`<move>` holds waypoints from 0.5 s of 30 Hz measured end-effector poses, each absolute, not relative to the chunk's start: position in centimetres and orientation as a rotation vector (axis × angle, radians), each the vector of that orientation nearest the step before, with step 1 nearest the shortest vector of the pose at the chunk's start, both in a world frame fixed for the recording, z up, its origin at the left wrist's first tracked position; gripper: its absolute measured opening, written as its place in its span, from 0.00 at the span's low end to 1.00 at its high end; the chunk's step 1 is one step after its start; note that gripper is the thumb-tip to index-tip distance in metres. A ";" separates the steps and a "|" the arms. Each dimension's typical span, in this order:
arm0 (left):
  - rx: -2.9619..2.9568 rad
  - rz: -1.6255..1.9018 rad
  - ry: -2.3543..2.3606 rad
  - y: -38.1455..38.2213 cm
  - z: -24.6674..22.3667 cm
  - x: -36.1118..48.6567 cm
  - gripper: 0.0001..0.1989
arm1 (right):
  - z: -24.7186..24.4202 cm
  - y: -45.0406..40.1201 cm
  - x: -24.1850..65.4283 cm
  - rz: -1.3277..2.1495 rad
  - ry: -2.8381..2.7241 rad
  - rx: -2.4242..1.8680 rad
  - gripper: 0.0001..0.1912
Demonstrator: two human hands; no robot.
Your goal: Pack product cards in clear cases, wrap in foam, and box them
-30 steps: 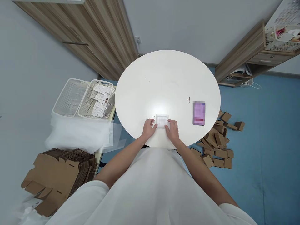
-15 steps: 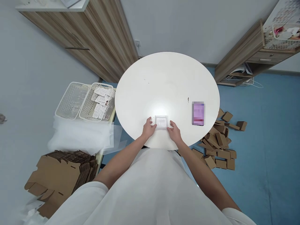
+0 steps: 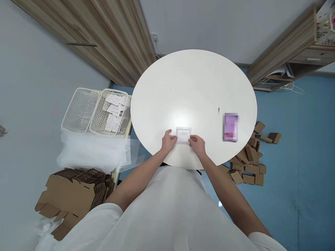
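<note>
A small, whitish, translucent rectangular packet point(image 3: 183, 136) lies near the front edge of the round white table point(image 3: 193, 87). What is inside it is too blurred to make out. At its left edge, my left hand point(image 3: 169, 141) holds the side between thumb and fingers, with one fingertip raised. My right hand point(image 3: 197, 143) pinches the lower right edge, fingers pressed together. Both hands rest close to the table top.
On the table's right lies a pixelated purple-screened phone-like device point(image 3: 230, 127). To the left are white baskets point(image 3: 95, 122), one with printed cards, translucent sheets point(image 3: 94, 150) and stacked flat cardboard point(image 3: 68, 191). Several small brown boxes point(image 3: 251, 169) lie on the floor at right.
My right fingers have closed from a spread pose into a pinch on the packet's edge. My left fingers have drawn in at its left side. The whole view has shifted slightly.
</note>
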State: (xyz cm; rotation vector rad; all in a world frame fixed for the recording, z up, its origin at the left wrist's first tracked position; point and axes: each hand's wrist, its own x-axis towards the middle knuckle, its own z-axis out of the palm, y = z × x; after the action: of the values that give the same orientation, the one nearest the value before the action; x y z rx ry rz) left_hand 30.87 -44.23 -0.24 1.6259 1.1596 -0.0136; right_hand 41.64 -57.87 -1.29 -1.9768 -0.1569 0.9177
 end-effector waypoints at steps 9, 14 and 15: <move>1.718 0.078 1.058 -36.6 -0.1 27.7 0.19 | -0.4 -49.0 38.9 0.926 -0.311 -1.945 0.17; 1.820 0.082 0.996 -31.7 -0.3 25.5 0.22 | 0.0 -43.5 37.1 1.010 -0.406 -1.895 0.23; 1.837 0.085 0.984 -30.8 -0.2 25.2 0.22 | 0.0 -42.5 36.8 1.033 -0.404 -1.869 0.24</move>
State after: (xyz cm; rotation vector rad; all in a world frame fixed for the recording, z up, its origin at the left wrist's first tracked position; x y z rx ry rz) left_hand 25.18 -30.79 -0.23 1.8366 0.9845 0.0851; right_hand 36.75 -42.52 0.00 -1.8693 -0.4036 1.0325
